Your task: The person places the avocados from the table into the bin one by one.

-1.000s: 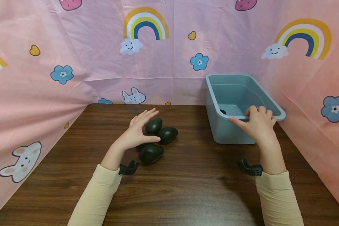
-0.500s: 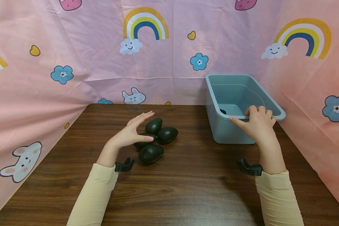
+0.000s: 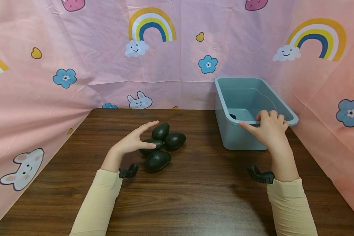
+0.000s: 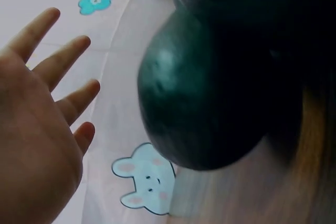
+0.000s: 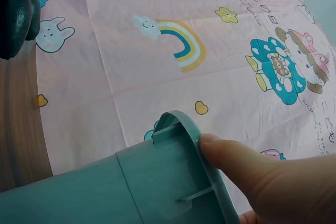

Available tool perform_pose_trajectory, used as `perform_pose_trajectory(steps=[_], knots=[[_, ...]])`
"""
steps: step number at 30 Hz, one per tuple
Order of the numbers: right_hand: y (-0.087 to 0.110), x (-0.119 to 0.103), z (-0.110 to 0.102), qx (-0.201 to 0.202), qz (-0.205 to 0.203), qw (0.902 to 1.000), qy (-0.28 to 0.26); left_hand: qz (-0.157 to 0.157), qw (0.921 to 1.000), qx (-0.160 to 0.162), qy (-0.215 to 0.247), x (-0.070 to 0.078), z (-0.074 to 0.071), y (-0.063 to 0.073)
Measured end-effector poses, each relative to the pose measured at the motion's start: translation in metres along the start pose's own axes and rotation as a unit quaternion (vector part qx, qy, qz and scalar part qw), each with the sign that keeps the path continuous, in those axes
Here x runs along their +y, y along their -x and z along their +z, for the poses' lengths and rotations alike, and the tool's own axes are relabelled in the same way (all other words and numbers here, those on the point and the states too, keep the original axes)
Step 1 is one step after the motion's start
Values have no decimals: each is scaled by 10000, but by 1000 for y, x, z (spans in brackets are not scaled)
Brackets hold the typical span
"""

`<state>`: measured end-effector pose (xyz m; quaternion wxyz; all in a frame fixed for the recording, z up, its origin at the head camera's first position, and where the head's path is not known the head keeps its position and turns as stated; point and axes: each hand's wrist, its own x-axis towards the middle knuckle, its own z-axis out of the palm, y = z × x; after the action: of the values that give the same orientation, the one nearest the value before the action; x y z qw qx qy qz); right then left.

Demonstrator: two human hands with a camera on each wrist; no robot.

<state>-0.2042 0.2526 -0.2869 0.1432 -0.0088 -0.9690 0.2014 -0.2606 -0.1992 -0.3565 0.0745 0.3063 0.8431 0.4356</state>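
Several dark green avocados lie clustered on the wooden table: a back one, a right one, a left one and a front one. My left hand hovers at the left of the cluster with thumb and fingers spread apart, holding nothing. Its thumb overlaps the left avocado in the head view. Up close in the left wrist view, an avocado stands beside the straight, spread fingers. My right hand grips the front rim of a blue-grey plastic bin, thumb outside and fingers over the rim.
Inside the bin, a small dark patch shows by the near left corner. A pink printed cloth walls the table at the back and both sides. Black wrist mounts stick out from both wrists.
My left hand has drawn back leftward and slightly down from the avocados, so the left one shows more. The right hand and the bin have stayed put.
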Motion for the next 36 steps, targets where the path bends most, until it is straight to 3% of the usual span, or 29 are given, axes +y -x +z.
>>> perform_pose_trajectory(steps=[14,22,30,36], knots=[[1,-1,-1,16,-34,10000,0,-425,9985,38,340,-27,-3,3],[1,-1,0,-14,-18,10000,-6,-345,9986,-23,397,-38,-4,4],[0,-1,0,-36,-7,10000,3,-274,9946,-291,953,-47,-4,4],[1,0,-1,-13,-20,10000,-23,-350,9948,-308,910,-50,-5,5]])
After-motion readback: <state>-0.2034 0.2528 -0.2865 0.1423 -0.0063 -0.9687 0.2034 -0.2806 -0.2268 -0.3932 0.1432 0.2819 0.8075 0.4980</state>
